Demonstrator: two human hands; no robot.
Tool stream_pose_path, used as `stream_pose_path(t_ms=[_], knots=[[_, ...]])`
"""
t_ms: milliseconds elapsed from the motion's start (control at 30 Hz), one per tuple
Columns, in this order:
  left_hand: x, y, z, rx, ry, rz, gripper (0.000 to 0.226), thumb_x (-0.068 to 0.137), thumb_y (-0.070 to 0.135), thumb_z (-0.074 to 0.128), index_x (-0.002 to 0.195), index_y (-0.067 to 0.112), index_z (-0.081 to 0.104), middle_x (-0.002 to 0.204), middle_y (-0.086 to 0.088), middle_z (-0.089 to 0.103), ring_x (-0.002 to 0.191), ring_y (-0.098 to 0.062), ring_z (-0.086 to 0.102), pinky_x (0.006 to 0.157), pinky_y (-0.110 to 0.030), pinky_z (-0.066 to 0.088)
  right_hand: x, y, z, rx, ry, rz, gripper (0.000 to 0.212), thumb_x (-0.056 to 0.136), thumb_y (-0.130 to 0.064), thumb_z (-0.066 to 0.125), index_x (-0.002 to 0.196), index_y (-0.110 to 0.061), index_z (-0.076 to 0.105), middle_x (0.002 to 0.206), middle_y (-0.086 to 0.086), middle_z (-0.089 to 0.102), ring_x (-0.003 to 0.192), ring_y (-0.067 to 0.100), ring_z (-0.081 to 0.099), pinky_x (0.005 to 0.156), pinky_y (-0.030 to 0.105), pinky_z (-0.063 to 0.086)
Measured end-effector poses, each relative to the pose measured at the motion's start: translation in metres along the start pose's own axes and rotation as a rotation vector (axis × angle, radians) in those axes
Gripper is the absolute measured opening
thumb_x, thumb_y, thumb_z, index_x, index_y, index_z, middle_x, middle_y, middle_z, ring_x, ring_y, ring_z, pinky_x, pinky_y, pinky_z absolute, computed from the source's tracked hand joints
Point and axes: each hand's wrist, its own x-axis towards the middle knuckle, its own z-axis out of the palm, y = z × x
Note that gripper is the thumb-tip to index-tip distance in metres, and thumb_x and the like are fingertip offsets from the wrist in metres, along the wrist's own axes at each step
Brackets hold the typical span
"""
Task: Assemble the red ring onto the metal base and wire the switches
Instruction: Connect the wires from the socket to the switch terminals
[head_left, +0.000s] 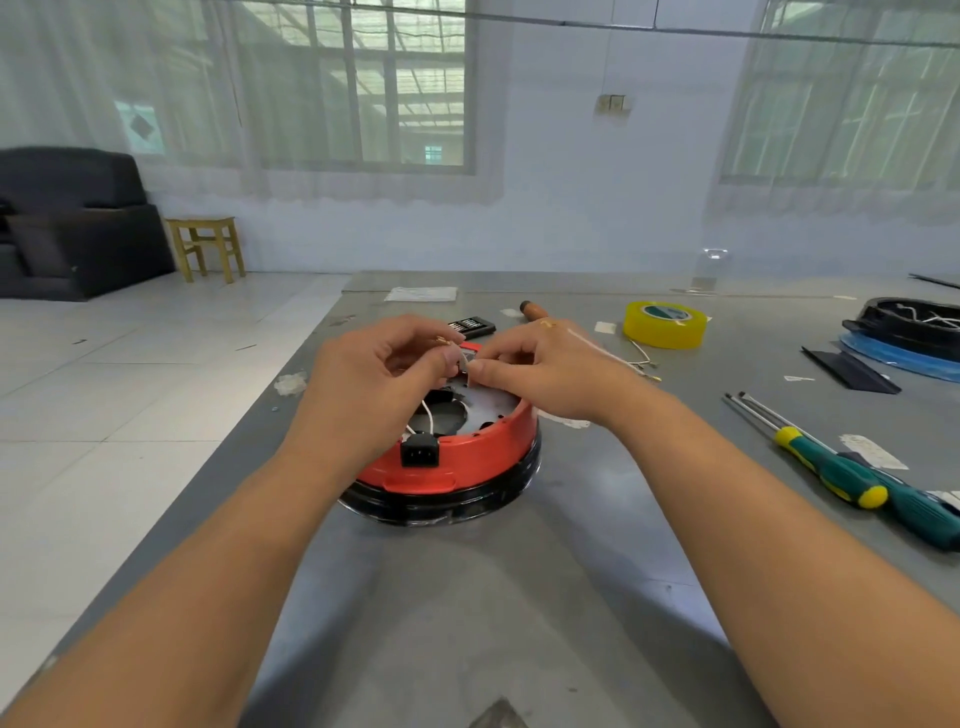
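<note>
The red ring (483, 452) sits on a black-rimmed base (447, 506) in the middle of the grey table, with a black power socket (420, 451) on its near side. Inside it I see a metal plate (488, 408) and white wires (428, 415). Both hands are over the ring's far side. My left hand (374, 374) and my right hand (540, 371) pinch a small grey metal part (464, 364) between thumbs and fingertips. A thin white wire (602, 351) runs over the back of my right hand. What the part joins to is hidden by my fingers.
A yellow tape roll (665, 325) stands at the back right. Two green-handled screwdrivers (852, 480) lie at the right edge. A second black base on a blue disc (909, 338) is far right. A screwdriver bit case (470, 326) and an orange handle (535, 310) lie behind my hands.
</note>
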Motion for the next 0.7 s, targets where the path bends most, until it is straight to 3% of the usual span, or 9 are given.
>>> stream_pose_path(t_ms=[167,300,400,500,600,700], knots=[[-0.001,-0.004,-0.001,-0.02,-0.006,-0.013,0.021,0.093,0.011,0.078,0.102,0.03,0.078,0.089,0.007,0.08,0.087,-0.01,0.079,0.081,-0.021,0.062,0.004,0.001,-0.003,0.068,-0.071,0.015,0.029,0.078,-0.065,0.06,0.085,-0.045,0.079,0.077,0.01,0.07,0.109,0.031,0.064,0.111,0.064,0.034],[-0.002,-0.004,0.0,0.01,0.015,-0.029,0.016,0.093,0.006,0.077,0.093,0.022,0.078,0.082,0.008,0.08,0.079,-0.007,0.078,0.074,-0.015,0.059,0.004,0.0,-0.004,0.135,-0.098,0.038,0.028,0.074,-0.06,0.063,0.083,-0.041,0.081,0.076,-0.003,0.073,0.118,0.019,0.053,0.114,0.058,0.033],[-0.001,-0.005,-0.001,0.073,0.053,-0.049,0.014,0.092,0.01,0.078,0.088,0.024,0.078,0.077,0.01,0.078,0.072,-0.002,0.075,0.069,-0.011,0.056,0.005,0.0,-0.005,0.054,-0.109,0.022,0.025,0.077,-0.06,0.061,0.084,-0.044,0.079,0.063,-0.01,0.064,0.095,0.019,0.064,0.111,0.062,0.035],[-0.001,-0.009,-0.002,0.169,0.094,-0.085,0.017,0.092,0.015,0.078,0.083,0.029,0.075,0.073,0.013,0.076,0.068,0.0,0.073,0.069,-0.015,0.058,0.006,0.001,-0.003,-0.144,-0.113,-0.056,0.029,0.08,-0.07,0.058,0.079,-0.046,0.073,0.058,-0.021,0.057,0.068,0.007,0.06,0.105,0.06,0.045],[-0.002,-0.015,-0.002,0.225,0.106,-0.128,0.017,0.092,0.018,0.078,0.081,0.029,0.074,0.071,0.013,0.075,0.067,-0.004,0.074,0.071,-0.02,0.06,0.007,0.0,0.001,-0.305,-0.051,-0.142,0.049,0.078,-0.084,0.049,0.065,-0.039,0.063,0.056,-0.012,0.055,0.072,0.007,0.057,0.098,0.054,0.048],[0.0,-0.018,-0.003,0.26,0.101,-0.133,0.016,0.092,0.021,0.078,0.08,0.03,0.075,0.071,0.017,0.075,0.066,-0.002,0.072,0.063,-0.012,0.053,0.007,0.0,0.004,-0.413,0.03,-0.194,0.058,0.08,-0.084,0.045,0.057,-0.032,0.053,0.06,-0.009,0.049,0.077,0.013,0.049,0.082,0.042,0.045]])
